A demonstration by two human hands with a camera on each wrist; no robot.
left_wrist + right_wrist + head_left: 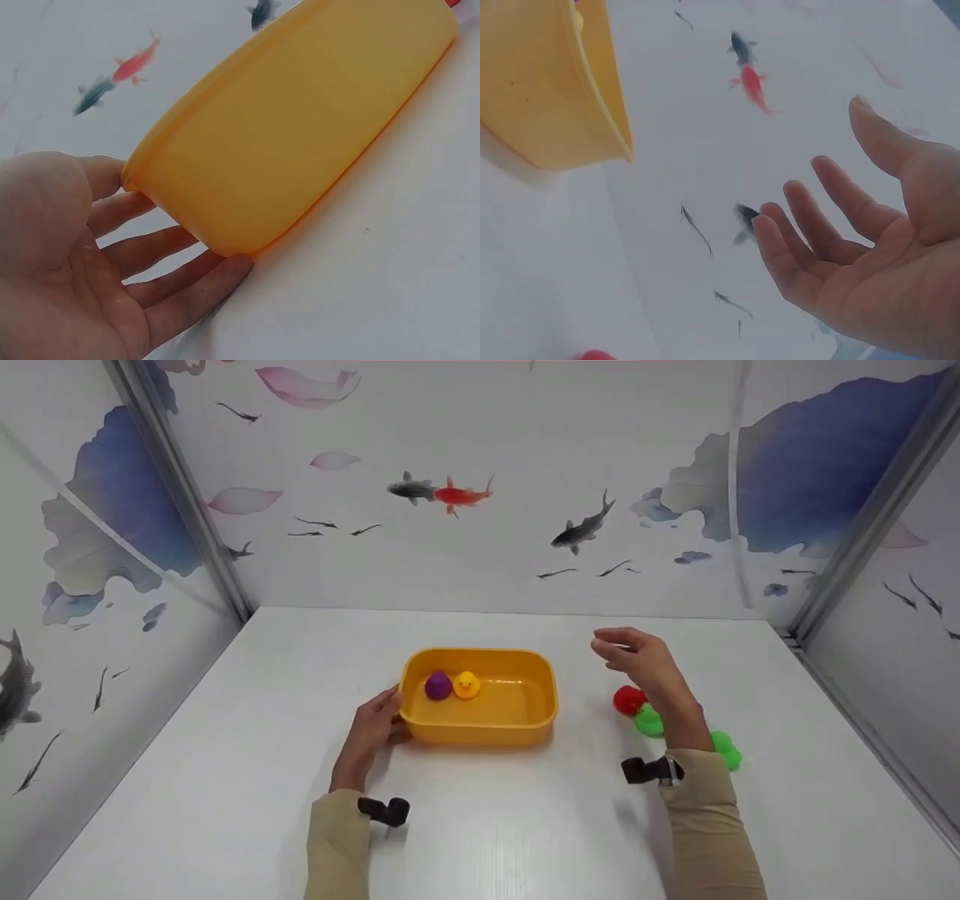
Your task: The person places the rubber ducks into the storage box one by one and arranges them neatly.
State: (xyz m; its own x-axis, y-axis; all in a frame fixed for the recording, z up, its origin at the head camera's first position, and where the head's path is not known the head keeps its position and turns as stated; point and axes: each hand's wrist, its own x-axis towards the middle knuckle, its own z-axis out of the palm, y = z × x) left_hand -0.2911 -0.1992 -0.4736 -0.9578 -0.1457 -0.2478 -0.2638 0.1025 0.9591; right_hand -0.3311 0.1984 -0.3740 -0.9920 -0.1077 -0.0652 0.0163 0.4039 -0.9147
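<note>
Tan sleeves [709, 825] — right hand [645, 661] loosely spread, left hand [375, 725] spread against yellow tub [480, 734] — long axis left-to-right.

The yellow tub [480, 735], set in from the table's far edge, looks like smooth moulded plastic: satin outside, with a few dark specks in the right wrist view, and shinier on its inner floor. The yellow duck [466, 685] and purple toy [438, 686] inside look like smooth rubber or soft plastic, as do the red toy [628, 700] and green duck [648, 721] towards the table's right edge. The white table [495, 825] has a smooth, faintly streaked sheen, brightest by its near edge. Grey metal posts [183, 495] rise beyond its far corners. The beige sleeves [712, 840] are matt cloth.
</note>
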